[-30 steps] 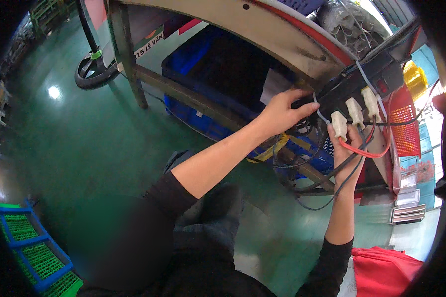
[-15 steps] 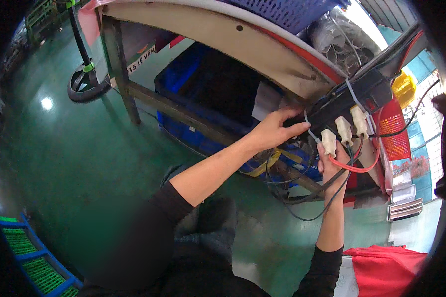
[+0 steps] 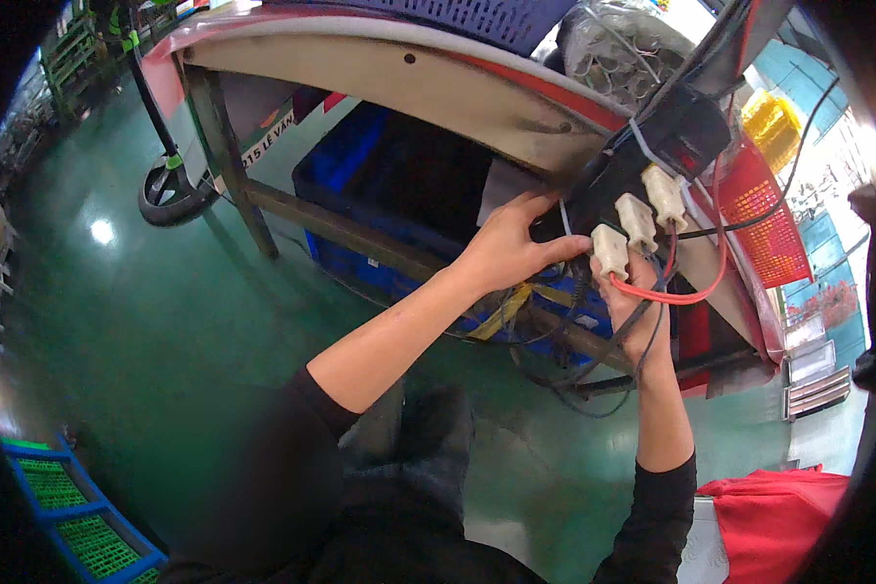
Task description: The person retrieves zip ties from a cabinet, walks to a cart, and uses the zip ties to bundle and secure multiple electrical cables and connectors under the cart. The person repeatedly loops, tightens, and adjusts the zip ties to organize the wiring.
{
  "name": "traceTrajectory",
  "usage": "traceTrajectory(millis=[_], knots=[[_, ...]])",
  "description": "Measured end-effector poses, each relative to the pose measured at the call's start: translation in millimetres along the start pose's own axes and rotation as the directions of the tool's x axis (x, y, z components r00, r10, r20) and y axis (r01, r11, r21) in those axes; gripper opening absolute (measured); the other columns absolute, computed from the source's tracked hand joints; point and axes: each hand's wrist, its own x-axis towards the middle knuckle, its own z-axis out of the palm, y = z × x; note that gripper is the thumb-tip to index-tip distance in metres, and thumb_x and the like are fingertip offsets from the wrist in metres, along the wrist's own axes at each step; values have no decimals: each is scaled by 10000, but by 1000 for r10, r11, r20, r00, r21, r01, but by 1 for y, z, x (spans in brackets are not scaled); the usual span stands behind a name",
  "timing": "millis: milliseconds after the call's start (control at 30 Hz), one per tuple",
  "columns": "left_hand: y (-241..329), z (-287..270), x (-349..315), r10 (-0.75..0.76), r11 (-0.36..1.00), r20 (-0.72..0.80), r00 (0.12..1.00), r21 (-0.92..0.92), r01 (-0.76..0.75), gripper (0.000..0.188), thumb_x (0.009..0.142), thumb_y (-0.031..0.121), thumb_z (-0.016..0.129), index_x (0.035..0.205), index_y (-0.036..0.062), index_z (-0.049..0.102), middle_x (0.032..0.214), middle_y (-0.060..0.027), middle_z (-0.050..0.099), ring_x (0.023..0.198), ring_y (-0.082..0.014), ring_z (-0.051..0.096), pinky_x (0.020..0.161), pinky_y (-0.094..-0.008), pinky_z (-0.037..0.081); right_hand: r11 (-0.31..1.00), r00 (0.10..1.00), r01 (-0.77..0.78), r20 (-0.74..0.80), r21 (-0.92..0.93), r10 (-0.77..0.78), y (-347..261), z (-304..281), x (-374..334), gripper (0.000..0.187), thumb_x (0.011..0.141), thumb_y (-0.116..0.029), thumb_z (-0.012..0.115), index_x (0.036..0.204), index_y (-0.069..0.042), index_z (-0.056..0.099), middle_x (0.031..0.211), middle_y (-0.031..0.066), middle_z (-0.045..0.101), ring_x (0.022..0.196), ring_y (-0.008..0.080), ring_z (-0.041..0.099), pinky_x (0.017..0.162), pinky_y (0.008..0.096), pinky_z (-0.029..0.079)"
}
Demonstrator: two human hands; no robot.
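Observation:
A black power strip [image 3: 693, 127] is fastened along the table's right end, with a pale cable tie [image 3: 644, 143] round it. Three cream plugs [image 3: 637, 221] sit in its side, with red and black cords [image 3: 686, 298] leaving them. My left hand [image 3: 516, 241] is closed round the strip's near end, thumb in front and fingers behind, beside a second pale cable tie [image 3: 565, 216]. Below the nearest plug is my right hand [image 3: 635, 310], its fingers curled up toward the strip's underside. Plugs and cords hide its fingertips and whatever they hold.
Blue crates [image 3: 350, 165] stand beneath the table [image 3: 360, 60], behind its metal crossbar [image 3: 350, 229]. Loose dark cables [image 3: 594, 389] hang under my hands. On top are a purple basket [image 3: 477, 15] and a plastic bag [image 3: 608, 58]. A red basket [image 3: 764, 209] is at the right.
The table and strip appear further left in the picture as the view shifts. Both hands stay at the strip; my right hand sits higher, closer behind the nearest plug.

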Motion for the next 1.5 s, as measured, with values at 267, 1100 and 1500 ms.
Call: traceTrajectory(millis=[267,1100,1500], knots=[[12,-13,14,-156,982,231,960,-73,177,748,701,427,729,1216,-68,508,1163,-250,573,1091,-300,555,926,-343,421,969,996,74,-63,234,-61,30,21,10,318,850,-176,625,1111,-2,576,1007,111,639,928,214,615,816,324,486],[19,-37,-15,-110,974,-77,991,189,123,485,788,191,680,1205,-3,525,1160,-140,577,1062,-226,551,883,-323,422,888,933,330,-252,321,-256,7,29,5,88,749,-51,642,772,-21,562,619,71,530,483,150,508,459,282,400],[51,-6,-57,31,962,-275,961,269,46,277,812,-28,567,1085,-70,543,1030,-64,593,931,-133,551,838,-259,428,867,754,493,-536,79,-379,1,49,-1,177,686,-114,687,804,-105,556,663,45,497,543,219,571,454,323,449]])
